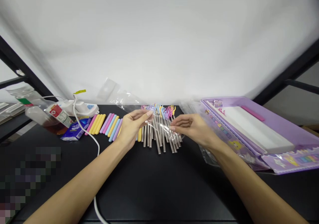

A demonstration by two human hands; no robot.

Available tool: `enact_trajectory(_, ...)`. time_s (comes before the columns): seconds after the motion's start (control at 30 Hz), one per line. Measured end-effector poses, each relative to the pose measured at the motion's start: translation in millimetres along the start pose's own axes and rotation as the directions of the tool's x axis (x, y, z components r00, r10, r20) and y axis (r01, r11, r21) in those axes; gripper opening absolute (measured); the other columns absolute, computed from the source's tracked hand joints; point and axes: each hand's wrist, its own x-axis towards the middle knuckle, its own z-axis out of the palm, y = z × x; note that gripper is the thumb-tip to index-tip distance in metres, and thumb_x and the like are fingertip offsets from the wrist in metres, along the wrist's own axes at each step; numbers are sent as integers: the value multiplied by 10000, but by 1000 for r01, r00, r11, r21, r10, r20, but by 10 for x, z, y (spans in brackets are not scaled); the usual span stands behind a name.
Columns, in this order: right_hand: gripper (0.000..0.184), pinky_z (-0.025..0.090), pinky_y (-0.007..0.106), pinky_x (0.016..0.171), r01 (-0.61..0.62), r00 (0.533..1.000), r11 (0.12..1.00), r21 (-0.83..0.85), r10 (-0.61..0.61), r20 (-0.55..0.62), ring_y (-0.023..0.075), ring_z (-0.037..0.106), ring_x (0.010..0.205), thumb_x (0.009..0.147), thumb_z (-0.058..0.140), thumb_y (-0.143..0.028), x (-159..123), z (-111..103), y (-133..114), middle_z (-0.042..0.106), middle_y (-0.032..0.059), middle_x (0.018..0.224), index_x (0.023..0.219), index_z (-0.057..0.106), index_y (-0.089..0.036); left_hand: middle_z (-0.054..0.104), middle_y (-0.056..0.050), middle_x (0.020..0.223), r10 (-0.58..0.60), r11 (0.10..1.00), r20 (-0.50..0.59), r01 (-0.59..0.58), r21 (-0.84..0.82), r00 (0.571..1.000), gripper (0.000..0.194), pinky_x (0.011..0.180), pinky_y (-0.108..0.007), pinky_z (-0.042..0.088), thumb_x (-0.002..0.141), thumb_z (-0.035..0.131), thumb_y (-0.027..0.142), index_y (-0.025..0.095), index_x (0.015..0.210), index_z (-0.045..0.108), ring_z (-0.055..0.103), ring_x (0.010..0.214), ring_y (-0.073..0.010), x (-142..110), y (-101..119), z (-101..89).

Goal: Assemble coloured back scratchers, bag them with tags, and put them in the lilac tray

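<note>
1. Forearms, nearest the viewer, converging on the metal rods.
2. Left hand, at the rods' left side, thumb extended, digits closed on the clear bag.
3. Right hand, at the rods' right, fingers curled, fingertips pinching the same bag.
4. Clear bag, spanning above the rods, trailing beyond their upper left.
5. Purple box, right of the rods.

Soft light, seemingly stretched edges

Probably a home: a power strip and bottle share a black desk.
</note>
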Motion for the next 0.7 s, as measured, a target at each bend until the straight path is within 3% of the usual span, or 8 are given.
enact_trajectory(0.1,298,548,299,713,6,999,1000,-29,-5,36,176,696,756,720,843,-431,-1,-14,5,749,58,791,819,739,-169,773,-56,895,-7,998,-2,7,-55,1000,321,884,-305,581,677,903,261,168,957,775,724,862,-152,0,23,8)
enact_trajectory(0.2,330,530,283,643,-11,999,1000,-18,11,30,179,689,722,771,782,-488,0,-59,0,750,71,783,818,743,-164,757,-56,821,-1,1000,-25,0,-1,1000,276,855,-310,593,657,913,281,128,840,773,712,788,-144,10,28,-8)
enact_trajectory(0.3,345,494,284,578,-21,987,994,-110,3,-158,176,663,646,845,680,-492,8,-113,17,732,75,742,807,724,-152,742,-46,780,11,998,-25,-9,60,1000,260,801,-289,602,664,910,288,123,809,771,699,754,-135,30,3,-44)
enact_trajectory(0.4,242,441,290,548,-77,960,931,-358,-28,-280,182,642,605,851,651,-397,17,-143,83,713,53,677,822,723,-168,745,-50,796,3,997,-22,-1,80,1000,253,773,-274,598,673,903,294,127,812,773,701,764,-140,49,-29,-71)
enact_trajectory(0.6,91,436,288,570,-138,971,808,-573,-4,-239,178,652,603,797,652,-277,32,-141,221,707,18,652,735,639,-211,753,-55,834,-37,994,-9,38,103,999,301,791,-283,586,656,907,273,122,881,776,703,773,-150,51,-48,-74)
enact_trajectory(0.7,95,429,280,558,-124,981,831,-543,19,-195,165,631,569,770,653,-251,37,-119,232,669,-7,607,715,583,-219,751,-49,830,-57,994,12,55,89,998,309,793,-283,587,646,915,265,127,880,768,699,762,-142,39,-39,-67)
